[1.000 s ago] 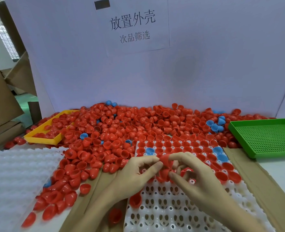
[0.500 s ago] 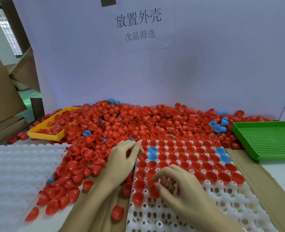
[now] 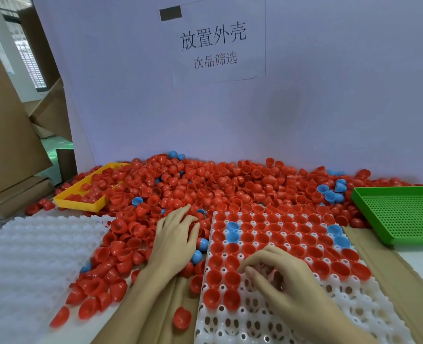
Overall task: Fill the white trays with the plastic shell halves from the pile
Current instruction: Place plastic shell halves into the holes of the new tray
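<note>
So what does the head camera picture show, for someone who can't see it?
A person's right hand sets red shells into a half-filled white tray, while the left hand rests on a big pile of red and blue shell halves. A yellow tray, a green tray and a second white tray lie around.

My left hand (image 3: 174,240) lay flat, fingers spread forward; my right hand (image 3: 280,271) curled, fingertips (image 3: 249,270) pointing left.

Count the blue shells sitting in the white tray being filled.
4: two touching at the far left of the white tray, two near its far right edge. The right hand may hide more.
</note>
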A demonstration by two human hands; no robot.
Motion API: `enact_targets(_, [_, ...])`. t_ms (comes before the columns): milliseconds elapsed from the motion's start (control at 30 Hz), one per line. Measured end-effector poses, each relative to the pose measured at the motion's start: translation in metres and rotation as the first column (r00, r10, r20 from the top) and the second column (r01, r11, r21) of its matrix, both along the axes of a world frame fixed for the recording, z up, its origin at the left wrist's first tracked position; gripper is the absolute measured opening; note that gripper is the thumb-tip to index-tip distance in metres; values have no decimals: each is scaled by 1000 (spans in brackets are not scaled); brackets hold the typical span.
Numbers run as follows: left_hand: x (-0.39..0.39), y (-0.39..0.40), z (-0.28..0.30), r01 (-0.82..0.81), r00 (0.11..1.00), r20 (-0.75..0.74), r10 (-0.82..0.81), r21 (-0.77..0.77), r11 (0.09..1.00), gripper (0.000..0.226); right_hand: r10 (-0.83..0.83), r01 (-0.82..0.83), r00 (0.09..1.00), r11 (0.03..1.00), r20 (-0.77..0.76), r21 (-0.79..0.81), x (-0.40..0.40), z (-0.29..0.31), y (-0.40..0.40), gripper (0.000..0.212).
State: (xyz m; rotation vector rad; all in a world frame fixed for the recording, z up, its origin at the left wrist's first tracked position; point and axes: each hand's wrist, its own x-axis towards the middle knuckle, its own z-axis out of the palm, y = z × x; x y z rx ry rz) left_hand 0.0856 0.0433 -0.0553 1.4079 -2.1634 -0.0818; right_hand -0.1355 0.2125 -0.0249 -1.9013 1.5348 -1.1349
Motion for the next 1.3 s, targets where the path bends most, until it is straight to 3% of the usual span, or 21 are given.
enact_targets(133, [-4,-2,1,-7,1000,-1,7,-44,999,27,-30,30,1000,999,-3,-11,-9,2,-1,23])
enact_targets(333, [-11,-30,24,-116,983,-160,95,-127,985,20,-58,58,998,998,-12,-17,-16,2,-5,28])
enact_targets(433, [-9,-58,39,-163,985,-53,162,-5,987,30,-80,79,996,996,-29,-38,-19,3,-4,26])
enact_targets(567, [-2,-82,54,-154,974,192,120,174,973,37,-90,89,995,995,-32,-38,-21,4,-4,24])
enact_targets(667, [-9,-82,51,-214,964,201,174,197,957,45,-90,89,995,995,-45,-40,-24,4,-3,23])
enact_targets(800, [-6,-73,37,-218,973,81,216,20,976,27,-106,102,992,993,-64,-55,-25,4,-3,21])
enact_targets(900, [-3,-62,38,-218,976,-2,219,-114,969,28,-121,116,990,991,-76,-65,-27,6,-4,19])
enact_targets(1000, [-6,-47,48,-125,968,-236,86,-156,980,28,-132,129,991,988,-28,-81,-31,9,-6,20])
enact_targets(1100, [-18,-20,59,114,805,-586,-97,-7,993,23,-134,135,991,986,13,-99,-33,11,-6,24])
enact_targets(1200, [-32,16,56,357,652,-741,-161,112,927,21,-129,133,990,987,52,-86,-33,10,-6,27])
enact_targets(1300, [-40,46,47,582,529,-829,-182,198,789,21,-112,120,989,989,94,-82,-28,8,-6,38])
